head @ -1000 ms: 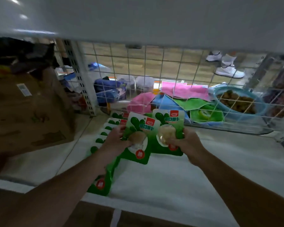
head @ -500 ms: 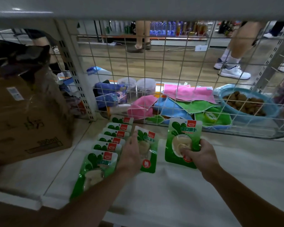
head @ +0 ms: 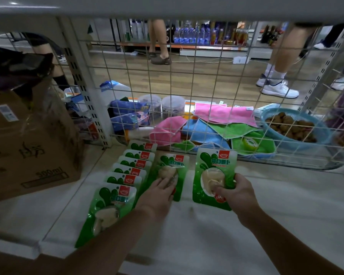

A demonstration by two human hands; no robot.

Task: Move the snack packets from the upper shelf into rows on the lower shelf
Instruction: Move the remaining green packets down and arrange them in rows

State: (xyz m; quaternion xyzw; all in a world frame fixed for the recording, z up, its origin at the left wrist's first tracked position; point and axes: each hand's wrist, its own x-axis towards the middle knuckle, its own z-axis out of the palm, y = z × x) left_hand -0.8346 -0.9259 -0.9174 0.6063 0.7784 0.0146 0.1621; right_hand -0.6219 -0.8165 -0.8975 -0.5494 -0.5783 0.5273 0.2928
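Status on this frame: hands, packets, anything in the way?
Left hand flat on middle packet. Right hand grips right packet, gap between the two. Overlapped row at left. Cardboard box beside row, not blocking.

Overall light: dim beneath the upper shelf [head: 167, 6], brighter past the wire mesh [head: 207, 86] on the far floor.
Source: overhead and from the far side, with a small glare spot on the shelf underside at far left.
Shadows: heavy over the cardboard box [head: 28, 145] at left, soft across the near lower shelf [head: 246, 225].
Glare: faint sheen on the green packets [head: 115, 197].
Blur: slightly soft throughout, far bottles [head: 191, 35] indistinct.
Distortion: wide-angle bowing of mesh and uprights toward the left and right edges.
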